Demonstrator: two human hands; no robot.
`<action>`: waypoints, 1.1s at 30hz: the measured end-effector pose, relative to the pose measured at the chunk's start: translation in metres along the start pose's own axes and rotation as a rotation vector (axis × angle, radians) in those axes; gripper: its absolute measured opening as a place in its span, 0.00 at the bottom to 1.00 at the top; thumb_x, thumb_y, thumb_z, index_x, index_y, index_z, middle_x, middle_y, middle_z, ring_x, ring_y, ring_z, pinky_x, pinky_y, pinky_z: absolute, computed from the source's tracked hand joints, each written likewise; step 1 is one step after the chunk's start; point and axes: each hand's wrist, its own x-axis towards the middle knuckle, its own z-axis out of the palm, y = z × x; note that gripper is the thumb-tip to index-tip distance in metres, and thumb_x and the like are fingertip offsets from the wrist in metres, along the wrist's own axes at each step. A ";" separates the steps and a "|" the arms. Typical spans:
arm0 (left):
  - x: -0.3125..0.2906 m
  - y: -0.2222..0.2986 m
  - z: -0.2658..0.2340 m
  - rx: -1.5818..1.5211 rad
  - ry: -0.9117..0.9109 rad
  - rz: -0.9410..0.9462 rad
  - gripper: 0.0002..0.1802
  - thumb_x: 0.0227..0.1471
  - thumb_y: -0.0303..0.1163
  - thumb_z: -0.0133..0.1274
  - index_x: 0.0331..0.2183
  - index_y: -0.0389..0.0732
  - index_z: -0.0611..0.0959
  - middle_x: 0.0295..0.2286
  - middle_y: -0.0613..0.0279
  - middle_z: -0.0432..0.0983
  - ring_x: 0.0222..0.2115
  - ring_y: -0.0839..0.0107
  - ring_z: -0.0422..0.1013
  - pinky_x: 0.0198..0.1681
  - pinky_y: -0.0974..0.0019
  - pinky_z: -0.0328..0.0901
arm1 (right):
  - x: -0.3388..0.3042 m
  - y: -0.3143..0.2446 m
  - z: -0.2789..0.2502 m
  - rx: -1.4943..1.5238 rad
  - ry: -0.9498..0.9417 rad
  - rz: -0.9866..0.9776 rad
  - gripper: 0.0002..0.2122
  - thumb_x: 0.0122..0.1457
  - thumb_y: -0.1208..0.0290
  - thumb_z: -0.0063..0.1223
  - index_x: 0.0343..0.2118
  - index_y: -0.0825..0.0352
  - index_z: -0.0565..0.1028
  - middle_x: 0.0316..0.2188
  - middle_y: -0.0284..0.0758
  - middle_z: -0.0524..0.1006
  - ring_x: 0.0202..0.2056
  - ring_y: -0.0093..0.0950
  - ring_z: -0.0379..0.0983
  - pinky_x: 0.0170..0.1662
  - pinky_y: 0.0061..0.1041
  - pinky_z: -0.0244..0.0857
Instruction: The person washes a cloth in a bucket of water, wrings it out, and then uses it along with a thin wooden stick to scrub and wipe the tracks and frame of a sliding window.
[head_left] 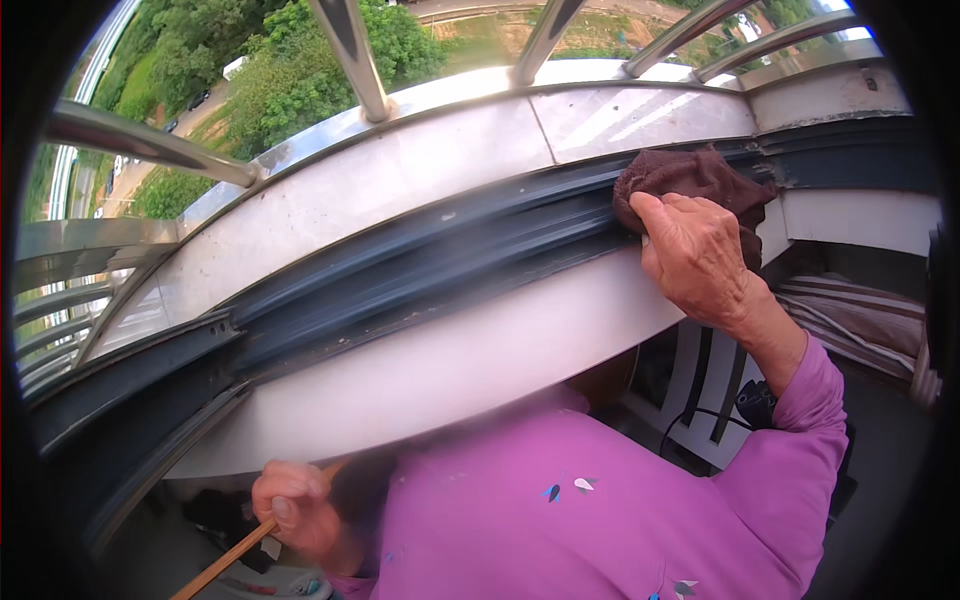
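Observation:
My right hand is closed on a dark brown cloth, pressing it on the dark blue metal window track near its right corner. The cloth is bunched up and hides that part of the track. At the lower left, below the white sill, my left hand grips a thin wooden stick. The stick slants down to the left, and its lower end runs out of the picture.
Beyond the track runs a pale tiled ledge with metal railing bars; trees and ground lie far below outside. Under the sill at right are a white slatted object with a black cable and striped fabric.

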 end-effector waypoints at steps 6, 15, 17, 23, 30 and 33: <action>-0.012 0.001 -0.031 -0.049 0.040 -0.012 0.15 0.57 0.38 0.46 0.27 0.34 0.71 0.22 0.56 0.64 0.17 0.74 0.58 0.18 0.74 0.55 | 0.050 -0.100 0.008 0.168 0.184 -0.210 0.15 0.41 0.84 0.47 0.36 0.71 0.69 0.15 0.35 0.65 0.21 0.33 0.67 0.24 0.29 0.62; -0.026 0.008 -0.045 -0.042 0.139 -0.058 0.17 0.53 0.39 0.49 0.25 0.33 0.74 0.21 0.52 0.69 0.19 0.71 0.64 0.19 0.75 0.58 | 0.127 -0.238 0.030 0.552 0.111 -0.517 0.09 0.49 0.74 0.45 0.34 0.69 0.67 0.19 0.37 0.70 0.25 0.34 0.70 0.25 0.33 0.64; -0.026 0.007 -0.042 -0.004 0.065 -0.024 0.16 0.56 0.38 0.47 0.27 0.34 0.72 0.22 0.55 0.66 0.17 0.75 0.58 0.17 0.76 0.54 | 0.143 -0.245 0.028 0.762 -0.063 -0.420 0.09 0.50 0.75 0.43 0.36 0.69 0.67 0.25 0.40 0.73 0.29 0.35 0.72 0.29 0.33 0.65; -0.021 0.012 -0.033 -0.070 0.116 -0.012 0.16 0.54 0.38 0.49 0.25 0.34 0.72 0.22 0.53 0.68 0.19 0.73 0.63 0.18 0.76 0.58 | 0.120 -0.159 0.005 2.196 -0.054 -0.068 0.15 0.57 0.72 0.40 0.46 0.71 0.67 0.37 0.34 0.73 0.40 0.20 0.67 0.47 0.20 0.60; -0.012 0.011 -0.025 -0.109 0.084 -0.011 0.16 0.55 0.38 0.48 0.26 0.33 0.73 0.22 0.55 0.68 0.18 0.74 0.61 0.18 0.76 0.56 | 0.008 -0.026 -0.055 1.802 0.632 -0.212 0.19 0.62 0.72 0.33 0.55 0.74 0.58 0.50 0.43 0.67 0.50 0.32 0.66 0.56 0.32 0.59; -0.011 0.009 -0.023 -0.109 0.076 -0.012 0.16 0.55 0.38 0.48 0.26 0.33 0.74 0.23 0.54 0.69 0.18 0.74 0.62 0.18 0.76 0.55 | 0.000 -0.013 -0.044 1.687 0.505 0.070 0.24 0.60 0.68 0.39 0.57 0.72 0.55 0.52 0.42 0.65 0.53 0.32 0.64 0.58 0.31 0.55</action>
